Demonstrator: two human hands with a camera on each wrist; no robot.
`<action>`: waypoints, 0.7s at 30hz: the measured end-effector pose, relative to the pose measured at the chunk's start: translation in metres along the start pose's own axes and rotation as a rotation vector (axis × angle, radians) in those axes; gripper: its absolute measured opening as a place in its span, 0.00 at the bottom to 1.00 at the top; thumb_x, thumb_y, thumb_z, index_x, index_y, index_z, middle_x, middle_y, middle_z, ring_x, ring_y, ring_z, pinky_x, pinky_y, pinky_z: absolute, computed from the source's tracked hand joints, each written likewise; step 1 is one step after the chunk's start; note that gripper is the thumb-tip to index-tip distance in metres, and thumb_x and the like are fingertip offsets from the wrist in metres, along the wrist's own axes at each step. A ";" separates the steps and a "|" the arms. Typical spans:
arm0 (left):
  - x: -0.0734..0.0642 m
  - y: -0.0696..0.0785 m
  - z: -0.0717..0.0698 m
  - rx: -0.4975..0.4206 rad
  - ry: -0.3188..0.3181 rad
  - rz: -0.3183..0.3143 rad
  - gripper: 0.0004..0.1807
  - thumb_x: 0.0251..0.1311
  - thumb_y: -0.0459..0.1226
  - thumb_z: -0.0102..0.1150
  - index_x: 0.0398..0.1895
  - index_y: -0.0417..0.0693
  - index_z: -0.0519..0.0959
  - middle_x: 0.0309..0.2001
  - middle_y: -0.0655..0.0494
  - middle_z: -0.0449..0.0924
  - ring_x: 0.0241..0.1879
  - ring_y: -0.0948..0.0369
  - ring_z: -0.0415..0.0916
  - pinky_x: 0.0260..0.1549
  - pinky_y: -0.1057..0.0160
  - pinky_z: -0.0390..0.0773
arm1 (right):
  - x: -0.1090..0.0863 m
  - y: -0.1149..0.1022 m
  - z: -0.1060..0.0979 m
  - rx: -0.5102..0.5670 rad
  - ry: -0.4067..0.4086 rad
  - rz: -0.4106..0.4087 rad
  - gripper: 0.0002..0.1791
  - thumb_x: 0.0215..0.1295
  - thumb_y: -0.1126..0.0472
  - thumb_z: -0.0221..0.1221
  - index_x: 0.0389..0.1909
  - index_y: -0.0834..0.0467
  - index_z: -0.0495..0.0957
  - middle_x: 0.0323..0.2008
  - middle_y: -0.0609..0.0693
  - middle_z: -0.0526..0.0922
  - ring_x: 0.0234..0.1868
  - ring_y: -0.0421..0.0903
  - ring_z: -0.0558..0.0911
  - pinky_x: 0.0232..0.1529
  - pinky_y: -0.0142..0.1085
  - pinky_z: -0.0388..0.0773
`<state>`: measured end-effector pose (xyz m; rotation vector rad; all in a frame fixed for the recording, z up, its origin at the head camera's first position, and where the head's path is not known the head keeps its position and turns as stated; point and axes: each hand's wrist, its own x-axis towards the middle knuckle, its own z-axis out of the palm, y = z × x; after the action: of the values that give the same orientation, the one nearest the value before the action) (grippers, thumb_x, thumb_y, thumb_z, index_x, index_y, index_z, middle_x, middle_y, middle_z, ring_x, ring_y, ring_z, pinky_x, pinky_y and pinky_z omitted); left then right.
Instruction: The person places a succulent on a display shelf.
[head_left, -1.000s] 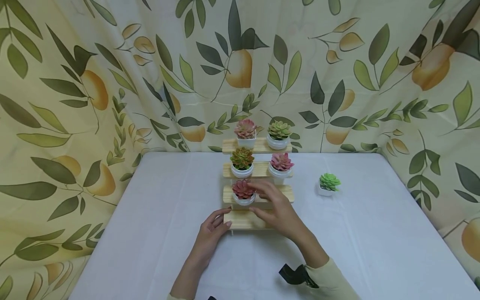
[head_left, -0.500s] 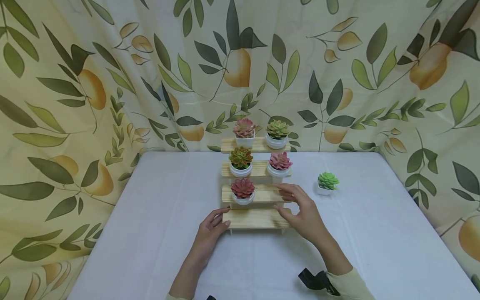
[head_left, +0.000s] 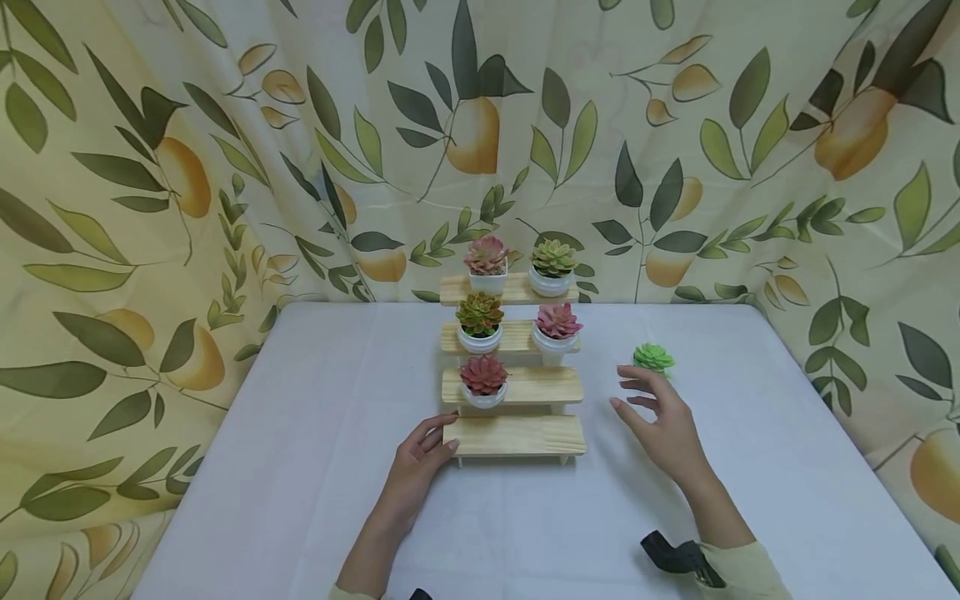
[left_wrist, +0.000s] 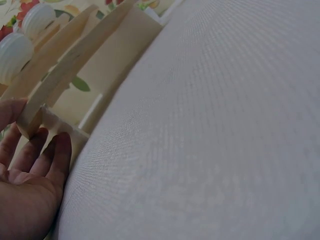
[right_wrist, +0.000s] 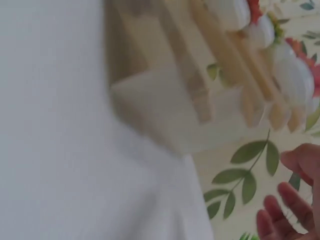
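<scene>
A tiered wooden plant stand (head_left: 517,436) stands mid-table, with several small potted succulents on its upper steps. My left hand (head_left: 422,457) holds the left end of its lowest board, thumb on top; the left wrist view shows the fingers (left_wrist: 59,155) curled beneath the board. A dark pink succulent (head_left: 483,377) occupies the left of the second step from the bottom. To the right of the stand, my right hand (head_left: 670,427) is in front of a bright green succulent (head_left: 654,357), hiding its pot. Nothing is between its spread thumb and fingers, also seen in the right wrist view.
Higher up sit a green-orange succulent (head_left: 481,314), a pink one (head_left: 557,321), a pale pink one (head_left: 487,254) and a pale green one (head_left: 553,258). White cloth covers the table (head_left: 315,467). A leaf-patterned curtain (head_left: 315,167) hangs behind and beside it.
My right hand has moved away from the dark pink succulent, rightward across the stand, to the bright green succulent. My left hand has stayed on the stand's lower left corner.
</scene>
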<state>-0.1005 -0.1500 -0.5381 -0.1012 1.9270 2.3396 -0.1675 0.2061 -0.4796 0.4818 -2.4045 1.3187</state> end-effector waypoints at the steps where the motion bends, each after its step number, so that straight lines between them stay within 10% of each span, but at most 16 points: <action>1: 0.000 0.000 0.000 -0.001 0.001 -0.001 0.25 0.68 0.38 0.67 0.67 0.50 0.76 0.72 0.47 0.70 0.72 0.54 0.65 0.67 0.62 0.68 | -0.001 0.005 -0.003 -0.007 0.019 0.006 0.28 0.64 0.73 0.68 0.65 0.63 0.74 0.58 0.55 0.79 0.56 0.54 0.79 0.53 0.23 0.75; 13: 0.001 0.000 -0.001 -0.029 -0.007 0.013 0.25 0.68 0.38 0.68 0.67 0.48 0.76 0.72 0.46 0.69 0.72 0.53 0.65 0.66 0.62 0.69 | 0.006 0.049 -0.030 -0.172 0.169 0.183 0.28 0.63 0.71 0.68 0.64 0.64 0.73 0.58 0.60 0.70 0.56 0.52 0.74 0.48 0.27 0.72; 21: 0.000 -0.001 -0.002 -0.037 -0.019 0.001 0.26 0.68 0.38 0.68 0.68 0.48 0.75 0.73 0.47 0.68 0.72 0.54 0.65 0.66 0.63 0.69 | 0.011 0.070 -0.031 -0.177 0.080 0.268 0.34 0.67 0.63 0.68 0.71 0.61 0.66 0.65 0.65 0.63 0.63 0.63 0.70 0.56 0.57 0.76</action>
<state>-0.1009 -0.1513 -0.5394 -0.0808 1.8762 2.3680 -0.2049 0.2670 -0.5100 0.0584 -2.5540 1.1855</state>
